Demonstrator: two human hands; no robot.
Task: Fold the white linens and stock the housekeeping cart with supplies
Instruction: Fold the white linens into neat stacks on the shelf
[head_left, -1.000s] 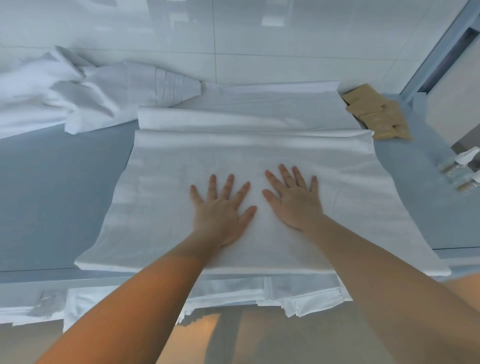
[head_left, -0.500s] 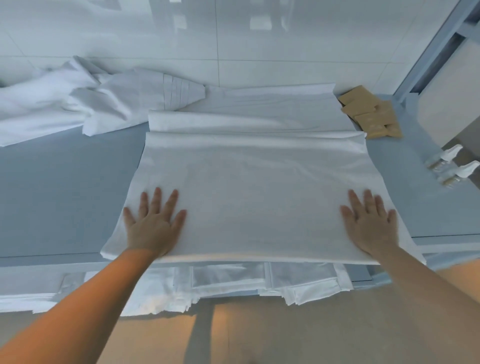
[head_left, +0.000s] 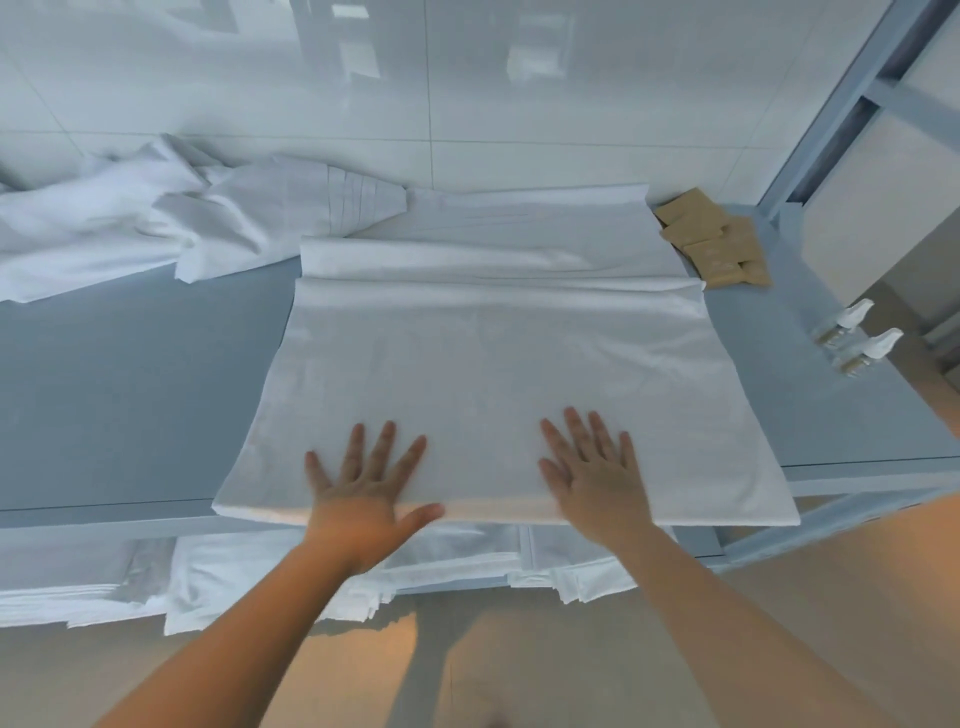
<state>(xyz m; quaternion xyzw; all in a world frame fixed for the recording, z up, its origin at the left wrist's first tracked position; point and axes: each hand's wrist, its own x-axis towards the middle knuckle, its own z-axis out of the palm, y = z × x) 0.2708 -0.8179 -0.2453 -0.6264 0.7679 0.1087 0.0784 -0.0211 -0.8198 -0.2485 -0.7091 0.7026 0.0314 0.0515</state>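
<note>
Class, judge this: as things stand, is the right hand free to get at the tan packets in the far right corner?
Probably yes. The right hand lies flat and empty on the sheet, and only low folded linen lies between it and the packets, though it is a long stretch.

A folded white linen sheet (head_left: 493, 395) lies flat on the pale blue bench (head_left: 130, 395). Both hands press its near edge, fingers spread: the left hand (head_left: 363, 493) left of centre, the right hand (head_left: 592, 478) right of centre. Beyond the sheet's far left corner sits a crumpled white linen pile (head_left: 156, 228); at its far right corner, tan square packets (head_left: 711, 244); further right, two small clear white-capped bottles (head_left: 852, 338).
</note>
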